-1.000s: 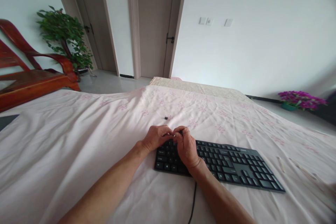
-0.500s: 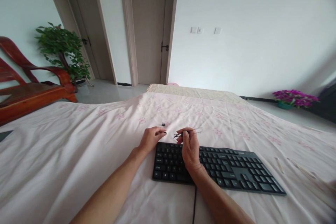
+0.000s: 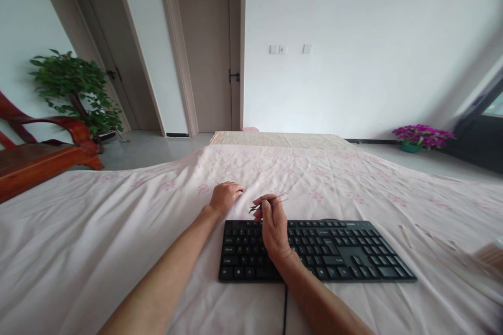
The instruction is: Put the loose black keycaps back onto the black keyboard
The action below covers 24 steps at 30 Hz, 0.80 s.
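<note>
A black keyboard [image 3: 334, 250] lies on a pink flowered cloth [image 3: 98, 230] in front of me, its cable running off the near edge. My right hand [image 3: 272, 225] hovers over the keyboard's left half, pinching a thin wire tool [image 3: 275, 201] whose loop points to the right. My left hand [image 3: 225, 196] rests on the cloth just beyond the keyboard's far left corner, fingers curled down and pinched; what is under them is hidden.
Thin pale sticks [image 3: 405, 235] lie on the cloth to the right of the keyboard. A red wooden chair [image 3: 35, 154] and a potted green plant [image 3: 74, 89] stand at the left. Purple flowers [image 3: 420, 137] sit on the floor at the right. Doors are at the back.
My hands have parted. The left hand moved forward and left off the keyboard onto the cloth, over the spot where a small black piece lay. The right hand lifted with the wire tool.
</note>
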Tool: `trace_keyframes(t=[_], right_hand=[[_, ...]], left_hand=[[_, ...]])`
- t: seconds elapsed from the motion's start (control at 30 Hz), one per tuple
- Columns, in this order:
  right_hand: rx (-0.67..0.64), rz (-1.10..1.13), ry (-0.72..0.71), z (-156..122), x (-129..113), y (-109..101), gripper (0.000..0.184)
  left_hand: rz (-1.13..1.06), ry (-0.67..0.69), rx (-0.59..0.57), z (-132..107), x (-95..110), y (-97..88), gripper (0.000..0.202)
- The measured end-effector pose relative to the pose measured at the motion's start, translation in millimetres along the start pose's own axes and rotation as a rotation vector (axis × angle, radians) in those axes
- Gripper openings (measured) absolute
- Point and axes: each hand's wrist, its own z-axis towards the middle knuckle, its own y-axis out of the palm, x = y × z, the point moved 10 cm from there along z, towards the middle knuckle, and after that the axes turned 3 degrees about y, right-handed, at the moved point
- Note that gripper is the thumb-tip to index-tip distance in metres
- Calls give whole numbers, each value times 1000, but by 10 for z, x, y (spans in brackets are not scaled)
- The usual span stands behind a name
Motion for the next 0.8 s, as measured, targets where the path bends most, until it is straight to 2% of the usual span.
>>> trace_keyframes(t=[0.3,0.4,0.5,0.63,0.8], right_hand=[[-14,26,5,-9,-4,16,21],[-9,38,-1,-2,-30,-3,22],[-11,66,5,38,-84,-35,23],[-42,18,40,98,-134,-99,25],[-146,-200,9,62,-147,-136,22]], left_hand=[[-38,-9,-53,-17,-96,78,23],[-85,-22,-47,-32,-108,31,27],[-173,-54,16,-84,-92,-92,27],[-337,-73,102,-231,61,-240,20],[-546,-110,94,-442,342,-283,19]])
